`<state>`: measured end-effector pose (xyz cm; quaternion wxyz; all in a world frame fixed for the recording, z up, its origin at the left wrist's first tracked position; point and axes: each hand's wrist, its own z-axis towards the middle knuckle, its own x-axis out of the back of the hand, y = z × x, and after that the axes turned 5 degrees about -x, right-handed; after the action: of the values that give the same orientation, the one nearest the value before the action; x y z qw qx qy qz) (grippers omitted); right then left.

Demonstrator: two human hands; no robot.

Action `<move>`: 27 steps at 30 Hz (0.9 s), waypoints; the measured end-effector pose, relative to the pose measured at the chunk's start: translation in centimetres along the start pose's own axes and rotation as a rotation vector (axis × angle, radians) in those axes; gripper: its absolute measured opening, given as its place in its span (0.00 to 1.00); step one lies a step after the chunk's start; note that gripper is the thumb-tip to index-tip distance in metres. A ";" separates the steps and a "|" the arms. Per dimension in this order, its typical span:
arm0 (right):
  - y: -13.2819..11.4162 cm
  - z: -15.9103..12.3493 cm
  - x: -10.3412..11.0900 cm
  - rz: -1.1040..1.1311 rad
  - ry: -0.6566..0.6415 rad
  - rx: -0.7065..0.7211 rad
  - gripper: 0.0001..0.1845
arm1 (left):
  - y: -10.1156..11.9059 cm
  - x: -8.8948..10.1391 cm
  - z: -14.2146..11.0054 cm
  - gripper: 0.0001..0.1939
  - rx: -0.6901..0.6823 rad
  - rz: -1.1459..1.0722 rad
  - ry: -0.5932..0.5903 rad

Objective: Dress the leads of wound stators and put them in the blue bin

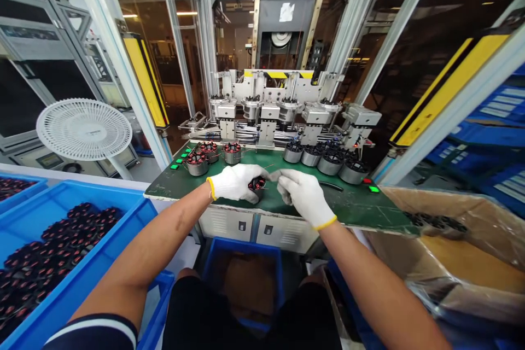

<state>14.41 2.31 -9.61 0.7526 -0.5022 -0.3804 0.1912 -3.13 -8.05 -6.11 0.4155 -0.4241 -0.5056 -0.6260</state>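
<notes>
My left hand (237, 182), in a white knit glove with a yellow cuff, is closed around a motor stator (257, 185) with red windings, low over the front of the green worktop (229, 205). Thin wire ends stick out near its top. My right hand (299, 190), gloved the same way, is just right of this stator with its fingers pinched together near the wires. What lies between those fingertips is too small to make out. Three wound stators, one of them here (232, 153), stand behind my left hand. Several black-topped stators (330, 160) form a row behind my right hand.
A winding machine (268, 115) spans the worktop's back edge. At left are a blue bin (135, 219) of wound parts and a white fan (85, 129). A plastic-lined carton (463, 208) stands at right. A black tube (331, 186) lies on the worktop.
</notes>
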 end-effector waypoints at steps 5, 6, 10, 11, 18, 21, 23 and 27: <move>1.2 3.3 0.3 0.279 0.011 -0.045 0.17 | 0.9 -0.4 0.2 0.30 0.017 0.033 0.055; 1.3 3.3 0.3 0.223 0.070 -0.030 0.18 | 1.1 -0.6 0.3 0.29 0.032 0.053 0.073; 1.9 2.5 0.7 -0.197 0.124 0.021 0.16 | 1.9 -1.6 0.8 0.24 0.112 0.201 0.160; 1.9 2.3 0.8 -0.304 0.040 0.032 0.14 | 1.9 -1.9 0.9 0.22 0.119 0.242 0.180; 0.3 -0.1 0.1 -0.318 -0.149 -0.010 0.14 | 2.0 -2.7 0.9 0.18 0.130 0.368 0.226; -0.8 -2.2 -1.1 -0.256 -0.170 -0.034 0.13 | 2.1 -2.9 0.8 0.18 0.169 0.401 0.251; -1.4 -3.7 -2.2 -0.218 -0.196 -0.043 0.12 | 2.2 -3.0 0.8 0.17 0.189 0.422 0.265; -1.8 -5.5 -4.8 -0.179 -0.198 -0.016 0.13 | 2.6 -3.2 0.8 0.15 0.217 0.458 0.289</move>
<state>15.39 -5.08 -10.96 0.7214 -0.4511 -0.4976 0.1687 0.33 -7.36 -8.34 0.6568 -0.3867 -0.3963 -0.5118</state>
